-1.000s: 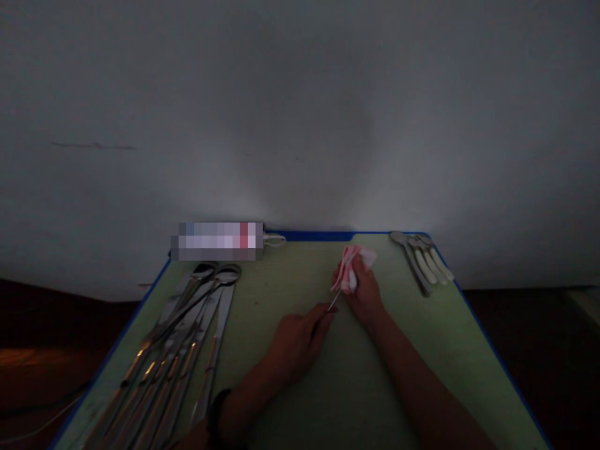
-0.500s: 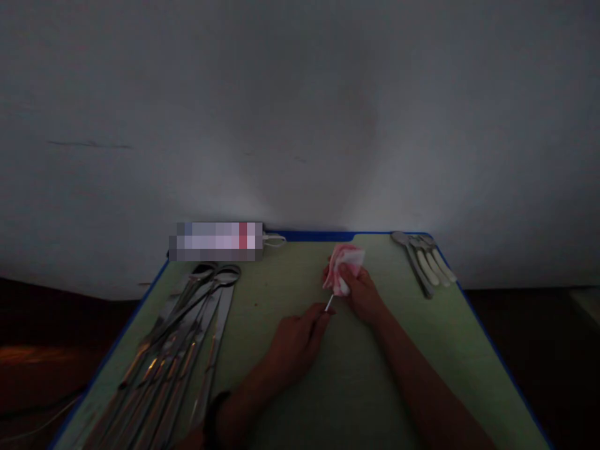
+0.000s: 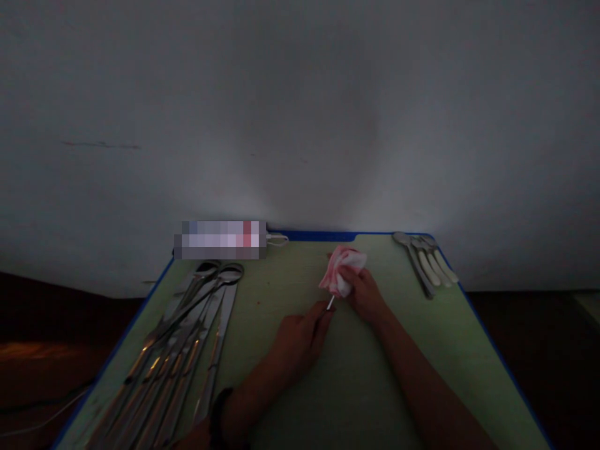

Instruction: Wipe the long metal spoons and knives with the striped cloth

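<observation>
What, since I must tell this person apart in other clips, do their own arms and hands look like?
Both the left hand and the right hand are ungloved, and no sleeve shows on either forearm. A dark, rounded band circles the left wrist; the right wrist has none in view. The light is too dim to tell the band's material or any fine markings.

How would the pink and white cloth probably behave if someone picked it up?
The pink and white cloth would likely droop, as it folds softly around the right hand. It looks thin, so probably light.
</observation>
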### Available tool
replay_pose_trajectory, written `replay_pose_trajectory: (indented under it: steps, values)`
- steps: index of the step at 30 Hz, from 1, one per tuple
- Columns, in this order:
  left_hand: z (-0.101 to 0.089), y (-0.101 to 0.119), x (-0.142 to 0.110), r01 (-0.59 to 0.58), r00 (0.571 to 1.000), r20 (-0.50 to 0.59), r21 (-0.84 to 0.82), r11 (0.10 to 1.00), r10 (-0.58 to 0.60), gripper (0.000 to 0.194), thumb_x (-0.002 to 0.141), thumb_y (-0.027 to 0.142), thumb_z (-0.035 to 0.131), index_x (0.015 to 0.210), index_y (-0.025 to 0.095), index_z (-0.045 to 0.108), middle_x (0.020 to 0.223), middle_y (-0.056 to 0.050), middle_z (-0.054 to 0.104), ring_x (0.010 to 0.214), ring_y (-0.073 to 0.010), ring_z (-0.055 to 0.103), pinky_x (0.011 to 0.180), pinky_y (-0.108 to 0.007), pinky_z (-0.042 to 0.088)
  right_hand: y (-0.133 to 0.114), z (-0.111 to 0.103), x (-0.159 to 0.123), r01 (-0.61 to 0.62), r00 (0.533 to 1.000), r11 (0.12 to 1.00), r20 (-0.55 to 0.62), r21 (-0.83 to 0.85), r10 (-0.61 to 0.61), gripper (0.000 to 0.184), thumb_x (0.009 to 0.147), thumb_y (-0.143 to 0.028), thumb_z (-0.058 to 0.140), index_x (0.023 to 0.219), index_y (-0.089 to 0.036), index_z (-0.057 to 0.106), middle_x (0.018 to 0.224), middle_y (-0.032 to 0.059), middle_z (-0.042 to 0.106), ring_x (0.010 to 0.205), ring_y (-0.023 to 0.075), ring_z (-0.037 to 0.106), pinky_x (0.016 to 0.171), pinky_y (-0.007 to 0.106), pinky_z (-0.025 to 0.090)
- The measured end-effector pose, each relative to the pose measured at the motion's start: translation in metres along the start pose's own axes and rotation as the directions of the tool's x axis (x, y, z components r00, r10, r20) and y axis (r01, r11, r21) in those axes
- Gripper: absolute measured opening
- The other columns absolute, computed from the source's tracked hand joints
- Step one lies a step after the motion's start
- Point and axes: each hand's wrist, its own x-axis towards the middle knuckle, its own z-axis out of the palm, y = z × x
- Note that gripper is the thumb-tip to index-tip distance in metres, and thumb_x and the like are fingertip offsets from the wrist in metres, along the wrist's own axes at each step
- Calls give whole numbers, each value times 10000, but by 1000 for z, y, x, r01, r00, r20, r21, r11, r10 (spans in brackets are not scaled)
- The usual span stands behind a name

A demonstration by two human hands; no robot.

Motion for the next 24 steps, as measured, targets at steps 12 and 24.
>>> replay_pose_trajectory:
  steps: [12,24]
  values:
    - [8,-2,0,-37,999,-5,175,984,38,350,958,349,274,1169,209,516,788,-51,720,624,-201,677,584,-269,468,-1,11,-1,88,957,985,-260,-152,-126,318,680,-465,641,625,-164,554,536,-42,521,483,77,434,463,206,341]
    - [-1,3,0,-31,999,-14,23,999,32,330,962,348,270,1083,201,539,754,-22,694,639,-165,661,594,-231,448,4,2,3,56,991,998,-116,-28,-59,276,659,-423,682,720,-175,577,579,-50,539,504,80,453,469,207,361]
